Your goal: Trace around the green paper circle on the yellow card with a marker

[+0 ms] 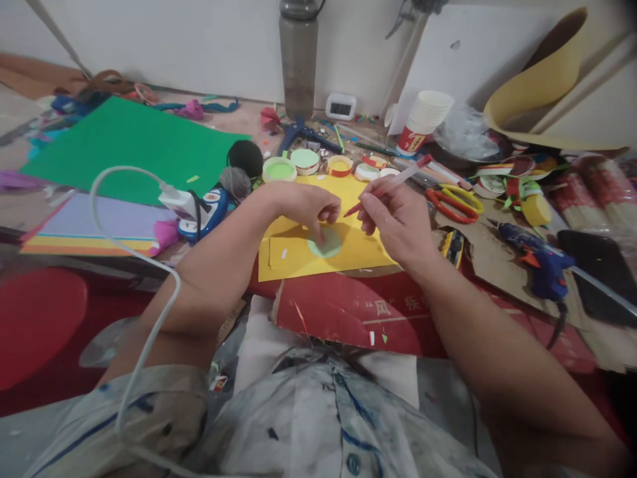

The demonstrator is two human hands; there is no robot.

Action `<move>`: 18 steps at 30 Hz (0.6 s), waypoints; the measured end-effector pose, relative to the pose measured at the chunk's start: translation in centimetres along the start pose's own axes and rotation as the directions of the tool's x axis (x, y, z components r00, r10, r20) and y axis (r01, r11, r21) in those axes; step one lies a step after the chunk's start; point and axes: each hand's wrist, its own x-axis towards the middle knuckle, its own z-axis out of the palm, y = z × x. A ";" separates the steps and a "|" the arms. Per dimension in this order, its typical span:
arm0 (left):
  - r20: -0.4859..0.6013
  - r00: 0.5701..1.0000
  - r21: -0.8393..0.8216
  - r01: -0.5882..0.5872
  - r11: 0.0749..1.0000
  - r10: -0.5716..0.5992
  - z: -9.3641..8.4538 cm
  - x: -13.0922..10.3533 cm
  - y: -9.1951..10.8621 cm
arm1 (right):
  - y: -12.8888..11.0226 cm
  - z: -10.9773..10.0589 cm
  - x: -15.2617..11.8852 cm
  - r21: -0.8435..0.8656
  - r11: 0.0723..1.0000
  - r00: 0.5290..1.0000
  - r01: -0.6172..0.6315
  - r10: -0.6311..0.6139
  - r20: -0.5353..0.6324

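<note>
Pale green disc point(328, 247), round with no evident long axis, lies flat on the yellow sheet point(359, 257) under one extended finger of the nearer left hand point(313, 204), its other fingers curled, near-left of the red pen point(352, 210) gripped in the right hand's point(401, 219) fingers.
</note>
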 end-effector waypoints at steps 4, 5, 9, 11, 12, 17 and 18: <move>0.001 1.000 -0.002 -0.008 1.000 0.008 0.1 0.0 -0.2 | 0.4 0.2 -0.4 -0.105 0.994 0.999 -0.006 0.010 0.040; 0.002 1.000 -0.003 -0.006 1.000 0.006 0.1 0.1 -0.2 | 0.5 0.3 -0.5 -0.125 0.992 0.999 -0.002 0.007 0.044; 0.001 1.000 -0.013 -0.007 1.000 0.007 0.2 0.1 -0.2 | 0.5 0.4 -0.7 -0.199 0.979 0.998 0.049 -0.040 0.049; -0.005 1.000 -0.025 0.001 1.000 -0.001 0.2 0.0 -0.1 | 0.4 0.4 -0.8 -0.223 0.972 0.996 0.072 -0.060 0.062; -0.008 1.000 -0.031 0.007 0.999 -0.007 0.2 0.0 0.0 | 0.4 0.4 -0.9 -0.231 0.970 0.996 0.078 -0.064 0.066; -0.015 1.000 -0.051 -0.002 0.999 0.002 0.1 -0.2 0.3 | 1.0 0.5 -1.0 -0.285 0.957 0.998 0.060 -0.050 0.043; -0.012 1.000 -0.050 -0.002 0.999 0.001 0.1 -0.2 0.3 | 1.2 0.5 -1.0 -0.298 0.953 0.998 0.062 -0.052 0.042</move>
